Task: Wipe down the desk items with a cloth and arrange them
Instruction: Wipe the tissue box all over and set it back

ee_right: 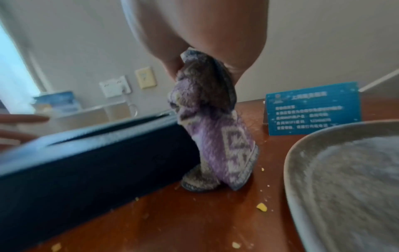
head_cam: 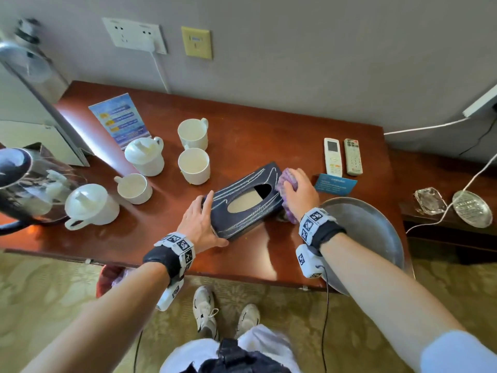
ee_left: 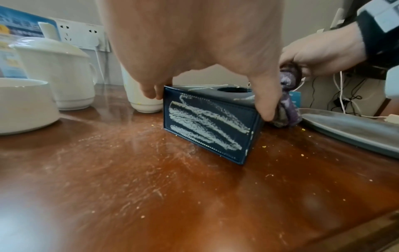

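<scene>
A dark navy tissue box [head_cam: 242,203] with pale chalky streaks lies at the middle of the brown desk [head_cam: 255,138]. My left hand [head_cam: 204,222] holds its near left end, fingers on the far side and thumb on the near side. In the left wrist view the box's streaked end [ee_left: 207,126] faces the camera between thumb and fingers. My right hand [head_cam: 300,189] grips a bunched purple cloth [head_cam: 286,179] and presses it against the box's right end. The right wrist view has the cloth [ee_right: 211,127] hanging down to the desk beside the box [ee_right: 86,162].
Three white cups [head_cam: 193,166] and two lidded ones [head_cam: 145,156] stand to the left, near a kettle [head_cam: 24,184] and a blue leaflet [head_cam: 119,119]. A metal tray [head_cam: 363,232], a blue card [head_cam: 334,184] and two remotes [head_cam: 333,157] lie right. Crumbs and dust dot the desk.
</scene>
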